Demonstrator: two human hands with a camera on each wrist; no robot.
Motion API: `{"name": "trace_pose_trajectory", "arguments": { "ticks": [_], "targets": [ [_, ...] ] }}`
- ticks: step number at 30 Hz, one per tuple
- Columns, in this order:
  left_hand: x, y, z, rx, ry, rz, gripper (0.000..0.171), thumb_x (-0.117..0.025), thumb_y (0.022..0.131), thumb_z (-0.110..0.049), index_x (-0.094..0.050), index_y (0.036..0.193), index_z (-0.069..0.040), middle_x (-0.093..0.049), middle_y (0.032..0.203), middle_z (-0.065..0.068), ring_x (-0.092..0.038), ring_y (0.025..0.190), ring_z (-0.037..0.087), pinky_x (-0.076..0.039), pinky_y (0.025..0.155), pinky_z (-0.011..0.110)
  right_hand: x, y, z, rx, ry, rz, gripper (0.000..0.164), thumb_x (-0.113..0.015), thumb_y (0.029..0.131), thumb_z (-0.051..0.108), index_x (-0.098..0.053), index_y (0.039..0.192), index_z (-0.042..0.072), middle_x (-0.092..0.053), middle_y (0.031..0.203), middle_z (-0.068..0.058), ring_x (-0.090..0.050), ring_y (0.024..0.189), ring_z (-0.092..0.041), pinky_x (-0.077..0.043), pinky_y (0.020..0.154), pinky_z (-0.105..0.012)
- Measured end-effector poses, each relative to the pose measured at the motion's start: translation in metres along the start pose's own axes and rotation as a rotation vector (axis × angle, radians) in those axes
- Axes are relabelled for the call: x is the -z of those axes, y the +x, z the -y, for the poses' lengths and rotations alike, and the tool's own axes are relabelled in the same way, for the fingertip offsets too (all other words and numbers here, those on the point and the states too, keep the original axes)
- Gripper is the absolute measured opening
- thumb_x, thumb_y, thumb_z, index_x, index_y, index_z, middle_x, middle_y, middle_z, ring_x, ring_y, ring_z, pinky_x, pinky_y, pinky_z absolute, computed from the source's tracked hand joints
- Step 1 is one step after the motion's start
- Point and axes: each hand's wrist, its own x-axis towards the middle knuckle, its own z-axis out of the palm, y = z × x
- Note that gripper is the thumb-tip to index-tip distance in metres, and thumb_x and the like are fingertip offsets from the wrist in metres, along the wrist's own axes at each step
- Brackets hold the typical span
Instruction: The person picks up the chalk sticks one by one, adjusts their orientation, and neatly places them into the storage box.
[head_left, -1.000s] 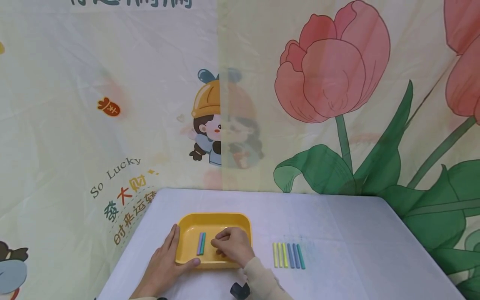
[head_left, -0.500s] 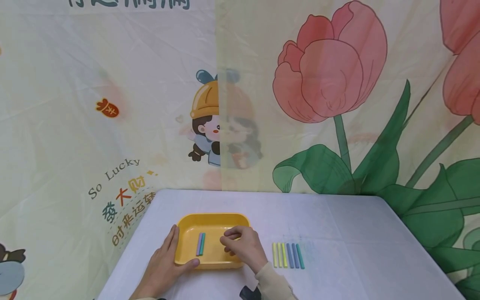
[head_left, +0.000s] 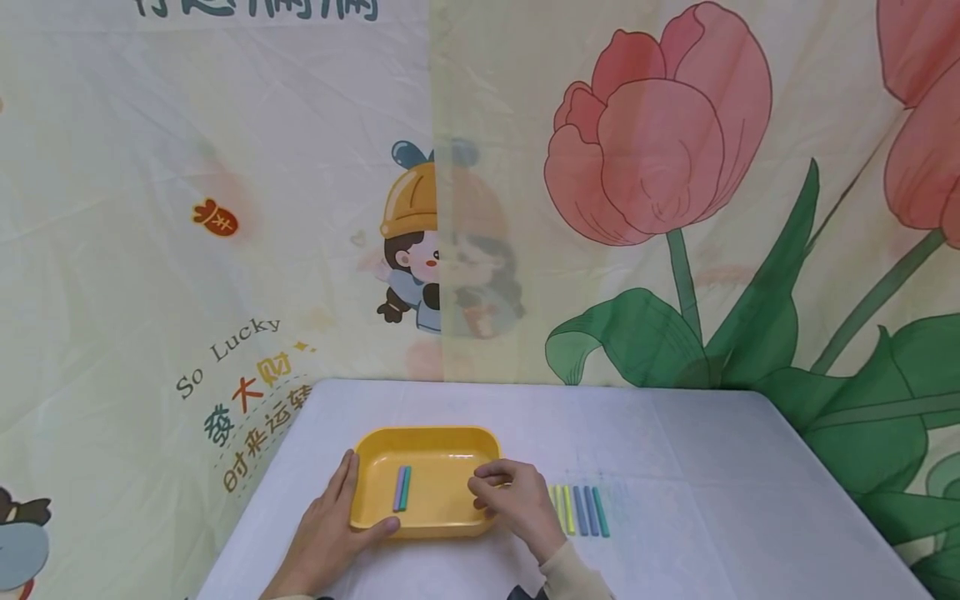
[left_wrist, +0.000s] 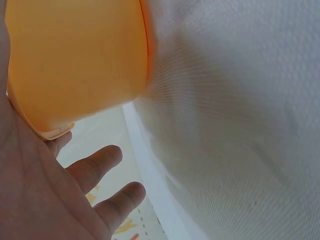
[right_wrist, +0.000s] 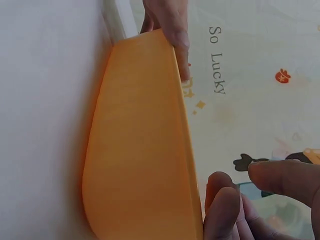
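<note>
Since the earlier frames, the right hand has slid rightward from above the middle of the yellow tray to its right rim, while the left hand has stayed put. Nearest, a pale sleeve rises from the bottom edge behind the right wrist. That hand leans up and to the left, fingers loosely bent, thumb and forefinger apart with nothing seen between them; whether it touches the rim I cannot tell. The left hand is unclenched, its straight fingers laid along the tray's left side and its thumb on the near rim, bracing the corner.

Inside the tray, left of the middle, a purple stick and a green stick lie side by side, with a broad stretch of yellow floor between them and the right rim. Just beyond the right hand, a row of yellow, blue and green sticks lies on the white table, its left end partly hidden. Right of the row, the surface runs on to a slanting edge; the left edge passes near the left hand. Behind the far edge hangs a printed backdrop with a large pink tulip.
</note>
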Motion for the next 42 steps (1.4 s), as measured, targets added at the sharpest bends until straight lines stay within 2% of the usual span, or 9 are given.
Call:
{"name": "trace_pose_trajectory", "arguments": {
  "ticks": [7,12,18,28,36,42],
  "targets": [
    [0.000,0.000,0.000,0.003,-0.002,0.003,0.132,-0.062,0.076,-0.084,0.001,0.163,-0.007,-0.002,0.170,0.015,-0.028,0.145,0.050,-0.026,0.115,0.066,0.027,0.000,-0.008,-0.045,-0.015,-0.040,0.035,-0.079,0.087,0.025,-0.073,0.109,-0.002,-0.072,0.089,-0.006,-0.073,0.073,-0.021,-0.063,0.066,-0.036],
    [-0.001,0.002,0.001,0.009,0.000,0.003,0.133,-0.061,0.075,-0.085,0.002,0.163,-0.008,-0.001,0.170,0.015,-0.029,0.144,0.052,-0.028,0.114,0.067,0.051,0.001,-0.012,-0.124,-0.086,-0.125,0.035,-0.079,0.088,0.029,-0.073,0.109,0.001,-0.073,0.088,-0.004,-0.071,0.074,-0.018,-0.062,0.067,-0.033],
    [-0.003,0.003,0.002,0.013,0.001,0.006,0.133,-0.061,0.075,-0.085,0.002,0.163,-0.008,-0.001,0.170,0.016,-0.029,0.143,0.053,-0.028,0.113,0.068,0.082,-0.001,-0.018,-0.163,-0.139,-0.223,0.039,-0.079,0.088,0.029,-0.072,0.113,0.000,-0.073,0.091,-0.005,-0.071,0.077,-0.018,-0.062,0.070,-0.036],
    [-0.002,0.000,0.002,-0.007,0.005,0.005,0.132,-0.061,0.076,-0.084,0.003,0.163,-0.007,-0.002,0.170,0.016,-0.030,0.143,0.053,-0.029,0.113,0.068,0.127,-0.008,-0.032,-0.254,-0.243,-0.311,0.043,-0.075,0.091,0.028,-0.068,0.120,-0.003,-0.073,0.096,-0.008,-0.070,0.077,-0.018,-0.062,0.072,-0.037],
    [-0.003,0.000,0.002,-0.002,0.006,0.008,0.132,-0.061,0.076,-0.084,0.004,0.163,-0.008,-0.001,0.170,0.016,-0.031,0.142,0.053,-0.030,0.112,0.068,0.158,-0.010,-0.036,-0.253,-0.296,-0.321,0.045,-0.074,0.092,0.029,-0.067,0.121,-0.005,-0.073,0.097,-0.011,-0.071,0.078,-0.019,-0.061,0.073,-0.039],
    [-0.002,0.000,0.002,-0.009,0.004,0.003,0.131,-0.062,0.077,-0.083,0.005,0.163,-0.009,-0.001,0.170,0.015,-0.030,0.142,0.053,-0.030,0.112,0.068,0.161,-0.008,-0.050,-0.325,-0.360,-0.318,0.039,-0.075,0.091,0.025,-0.069,0.116,-0.004,-0.072,0.090,-0.008,-0.067,0.075,-0.017,-0.058,0.065,-0.033]
  ]
}}
